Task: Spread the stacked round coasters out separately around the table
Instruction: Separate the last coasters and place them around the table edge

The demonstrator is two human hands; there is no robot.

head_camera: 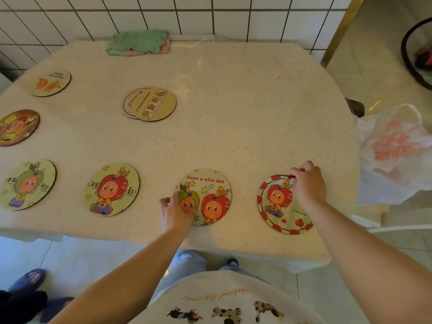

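Observation:
Round cartoon coasters lie flat on the table [245, 118]. A short stack of coasters [150, 104] sits mid-table, its top one shifted right. Single ones lie at the far left [51, 82], left edge [17, 127], near left [27, 184] and near centre-left [111, 189]. My left hand [176, 212] pinches the left rim of the "Have a nice day" coaster [210, 197]. My right hand [306, 183] grips the upper right rim of the red-bordered coaster [279, 206], which lies on the table.
A folded green and pink cloth [139, 42] lies at the table's far edge by the tiled wall. A white plastic bag [395, 148] hangs off the right side. Blue slippers [30, 280] of another person are on the floor at lower left.

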